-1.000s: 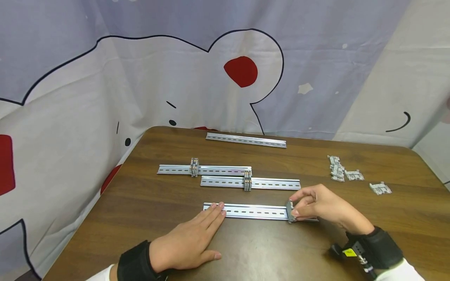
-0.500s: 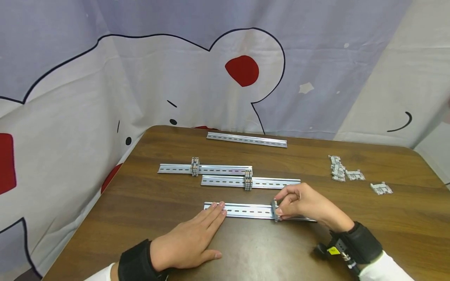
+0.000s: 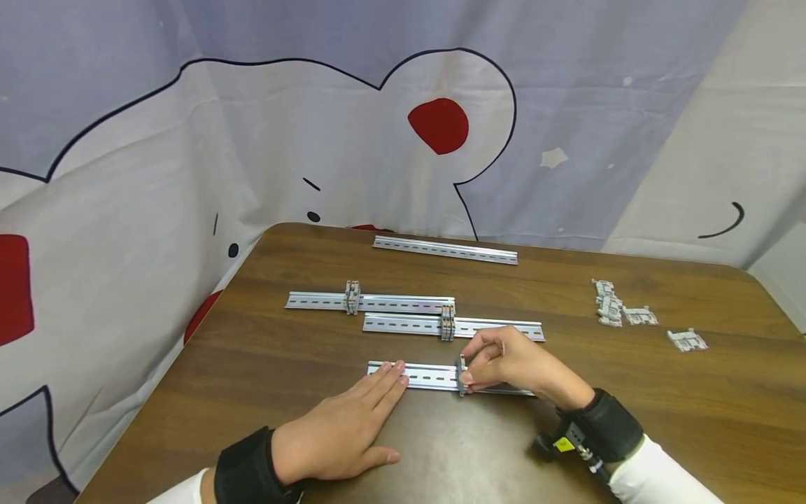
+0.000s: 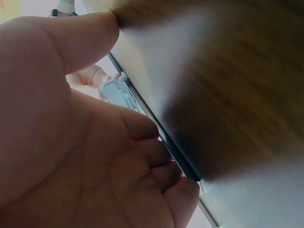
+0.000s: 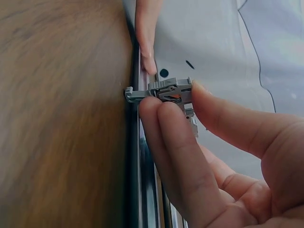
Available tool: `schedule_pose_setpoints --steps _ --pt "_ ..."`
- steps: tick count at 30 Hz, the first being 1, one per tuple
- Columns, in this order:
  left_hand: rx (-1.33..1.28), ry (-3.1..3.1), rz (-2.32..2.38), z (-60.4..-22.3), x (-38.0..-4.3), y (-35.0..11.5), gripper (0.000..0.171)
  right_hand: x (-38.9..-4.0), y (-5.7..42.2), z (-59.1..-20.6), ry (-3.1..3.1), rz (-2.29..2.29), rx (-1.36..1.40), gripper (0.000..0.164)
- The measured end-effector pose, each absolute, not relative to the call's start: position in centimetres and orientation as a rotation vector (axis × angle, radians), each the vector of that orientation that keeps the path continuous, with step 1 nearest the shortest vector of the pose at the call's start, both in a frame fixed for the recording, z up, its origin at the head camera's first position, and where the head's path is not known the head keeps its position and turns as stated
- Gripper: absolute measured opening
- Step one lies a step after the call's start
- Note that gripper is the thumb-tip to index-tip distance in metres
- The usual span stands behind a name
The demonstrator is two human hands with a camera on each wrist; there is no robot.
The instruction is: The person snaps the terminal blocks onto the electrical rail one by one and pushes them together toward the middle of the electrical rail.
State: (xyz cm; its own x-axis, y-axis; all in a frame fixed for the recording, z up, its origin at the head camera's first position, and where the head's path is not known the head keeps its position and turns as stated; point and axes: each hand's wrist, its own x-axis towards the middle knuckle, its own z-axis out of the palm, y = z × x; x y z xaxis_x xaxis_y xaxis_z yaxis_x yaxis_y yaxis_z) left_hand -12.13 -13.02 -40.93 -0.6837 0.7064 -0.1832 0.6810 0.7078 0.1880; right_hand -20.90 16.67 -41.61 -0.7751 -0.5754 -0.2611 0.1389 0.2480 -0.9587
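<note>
My left hand (image 3: 343, 434) lies with straight fingers on the left end of the nearest slotted metal DIN rail (image 3: 431, 378). On that same rail a grey terminal block (image 3: 462, 376) stands upright and crosswise, near mid-length. My right hand (image 3: 513, 364) pinches this block between thumb and fingers and covers part of the rail to its right. Seen from the right wrist, the terminal block (image 5: 173, 90) sits over the rail edge, with orange showing inside its housing. The left wrist view has the block (image 4: 118, 92) beyond my left fingers.
Behind lie two more rails, a left one (image 3: 403, 304) and a right one (image 3: 403, 324), each carrying a small cluster of terminal blocks. A bare rail (image 3: 446, 250) lies at the back. Several loose terminal blocks (image 3: 609, 306) lie on the wooden table (image 3: 661, 406) at right.
My right hand has slid the terminal block leftward along the nearest rail, from near its right end to about the middle. My left hand stays on the rail's left end.
</note>
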Motion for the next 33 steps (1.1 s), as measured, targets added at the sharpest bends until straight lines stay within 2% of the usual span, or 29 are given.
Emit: schedule_pose_setpoints --steps 21,33 --pt "1.130 2.702 0.131 -41.2 -12.1 -13.0 0.089 -20.4 15.9 -40.4 2.005 -1.509 -0.429 0.040" --pt "1.136 2.702 0.134 -41.1 -12.0 -13.0 0.088 -22.1 19.5 -38.4 2.560 -1.369 -0.416 0.019"
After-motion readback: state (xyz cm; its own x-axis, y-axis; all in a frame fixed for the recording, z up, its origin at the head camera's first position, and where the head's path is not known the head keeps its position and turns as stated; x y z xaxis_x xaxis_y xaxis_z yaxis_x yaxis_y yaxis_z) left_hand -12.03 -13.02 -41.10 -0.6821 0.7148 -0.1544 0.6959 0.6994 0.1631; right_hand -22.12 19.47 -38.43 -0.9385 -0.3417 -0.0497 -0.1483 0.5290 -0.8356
